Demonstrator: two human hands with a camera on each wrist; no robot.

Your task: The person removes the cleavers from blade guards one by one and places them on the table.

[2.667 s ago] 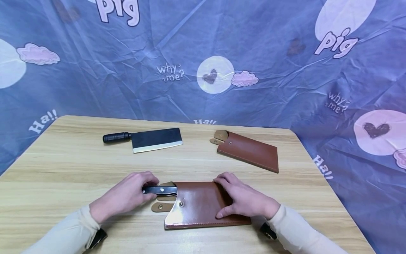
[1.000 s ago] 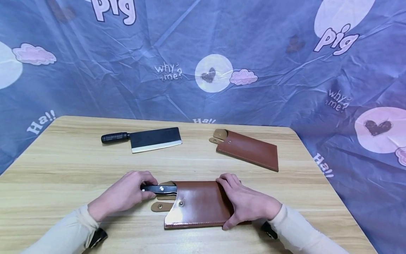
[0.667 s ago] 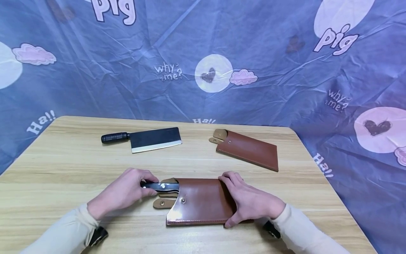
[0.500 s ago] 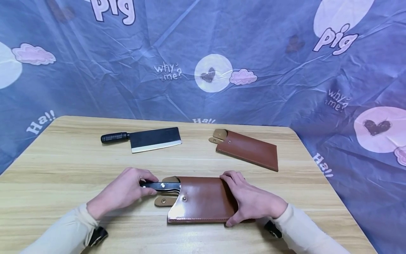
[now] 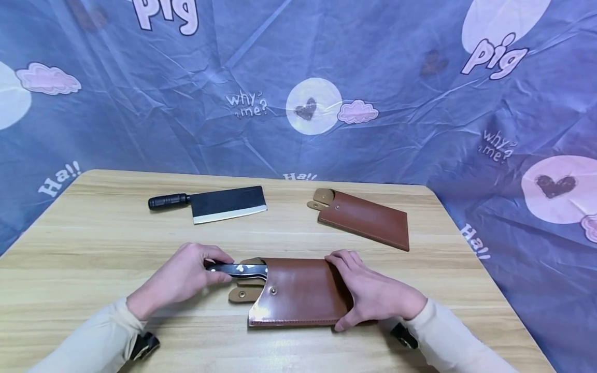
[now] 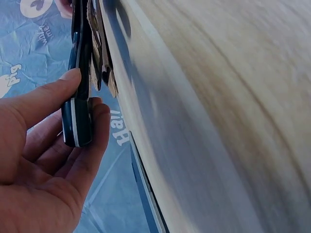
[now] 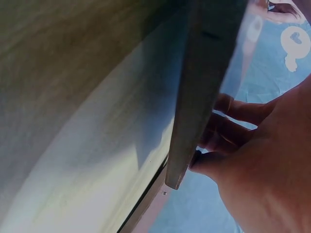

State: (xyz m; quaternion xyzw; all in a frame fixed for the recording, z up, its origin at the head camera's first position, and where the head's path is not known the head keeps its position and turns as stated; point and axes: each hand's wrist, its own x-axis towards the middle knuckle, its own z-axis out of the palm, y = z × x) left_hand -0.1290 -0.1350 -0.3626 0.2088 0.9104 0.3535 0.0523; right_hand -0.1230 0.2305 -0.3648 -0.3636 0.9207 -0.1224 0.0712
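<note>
A brown leather knife sheath (image 5: 303,292) lies across the near part of the table, its mouth facing left. From that mouth sticks a riveted black knife handle (image 5: 247,270); the blade is hidden inside. My left hand (image 5: 186,277) pinches the handle's end between thumb and fingers, as the left wrist view also shows on the handle (image 6: 77,121). My right hand (image 5: 373,287) grips the sheath's right end, fingers over the far edge and thumb at the near edge. Two tan straps, one a snap strap (image 5: 242,295), hang loose at the mouth, unfastened.
Farther back on the left lies a bare cleaver (image 5: 228,204) with a black handle, its bright edge toward me. A second brown sheath (image 5: 366,220) rests at the back right, straps loose. Behind the wooden table (image 5: 93,233) hangs a blue printed cloth (image 5: 186,103).
My right thumb has shifted from the sheath's face to its near edge. The sheath has slid slightly right and away from me, and a little more of the handle shows at the mouth.
</note>
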